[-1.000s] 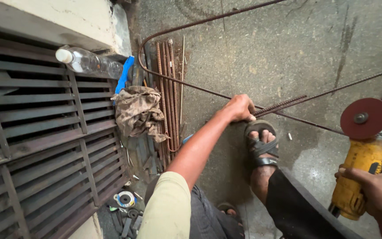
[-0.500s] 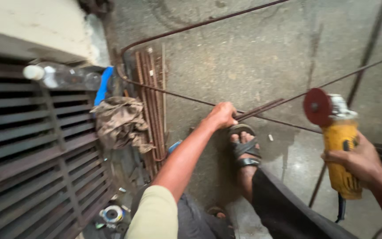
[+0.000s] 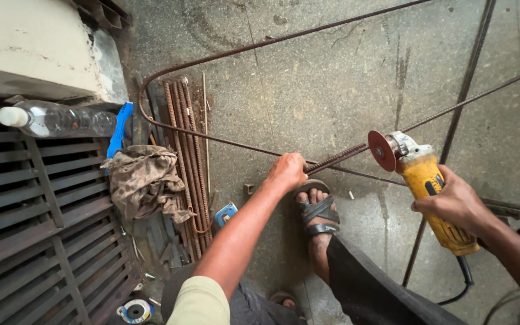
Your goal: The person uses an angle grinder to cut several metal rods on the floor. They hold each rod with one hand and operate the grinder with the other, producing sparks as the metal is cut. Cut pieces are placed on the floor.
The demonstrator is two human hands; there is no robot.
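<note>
left hand point(image 3: 286, 171) clenched on rusty rod point(image 3: 338, 159), pinned beside sandalled foot point(image 3: 318, 207) | right hand point(image 3: 452, 203) grasping yellow grinder point(image 3: 430, 183), disc point(image 3: 381, 150) just right of rod | risk: disc kicking toward toes if rod shifts

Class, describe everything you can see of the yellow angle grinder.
The angle grinder has a yellow plastic-looking body, a grey metal head and a thin reddish disc at its front end. A black cord trails from its rear. The right hand grips the body, holding the tool above the concrete floor, disc pointing toward the rusty ribbed bars held by the left hand. The disc looks just clear of them.
</note>
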